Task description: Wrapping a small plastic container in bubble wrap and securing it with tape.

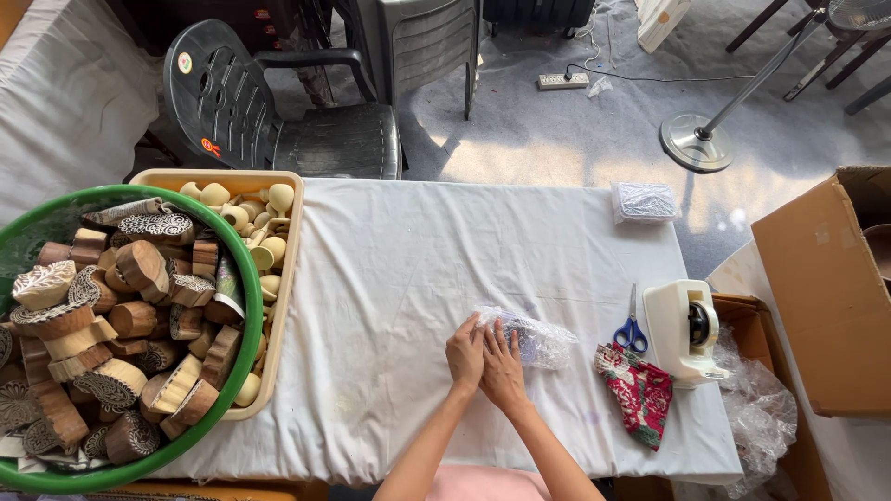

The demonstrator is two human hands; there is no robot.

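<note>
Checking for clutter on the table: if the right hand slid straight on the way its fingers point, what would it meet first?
The right hand points up and slightly right, its fingertips already on the clear plastic-wrapped bundle. Past that, only bare white tablecloth shows up to the table's far edge, as far as this one view tells.

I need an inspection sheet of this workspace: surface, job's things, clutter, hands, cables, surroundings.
Surface: table under white cloth.
Job's things: clear plastic-wrapped bundle.
Clutter: green basin of carved wooden blocks, beige tray of wooden knobs, scissors, tape dispenser, patterned pouch.
Hands: left hand and right hand side by side, pressing on the bundle.
Cables: power strip on the floor.
Surroundings: plastic chair, fan base, cardboard box.
</note>
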